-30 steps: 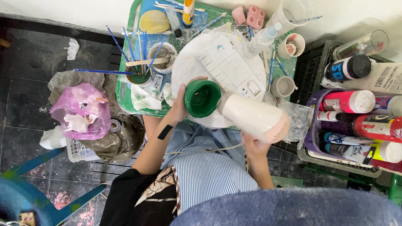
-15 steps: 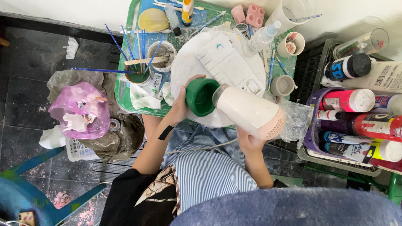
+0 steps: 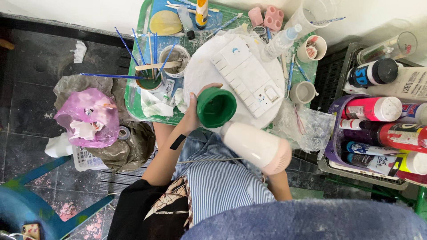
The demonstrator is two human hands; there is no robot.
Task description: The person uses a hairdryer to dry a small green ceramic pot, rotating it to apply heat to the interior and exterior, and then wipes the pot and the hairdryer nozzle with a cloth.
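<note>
Here the left hand point(image 3: 192, 116) grips a green cup point(image 3: 216, 107) above the tray point(image 3: 133, 95); the right hand is hidden behind the white dryer point(image 3: 255, 149), fingers unseen. Hot air aimed too closely might blow wet paint about, or the cord could snag.

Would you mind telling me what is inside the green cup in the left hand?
The green cup faces the camera, and its inside looks plain green and empty. The left hand grips its side. The white hair dryer points at it, hiding its lower edge.
</note>
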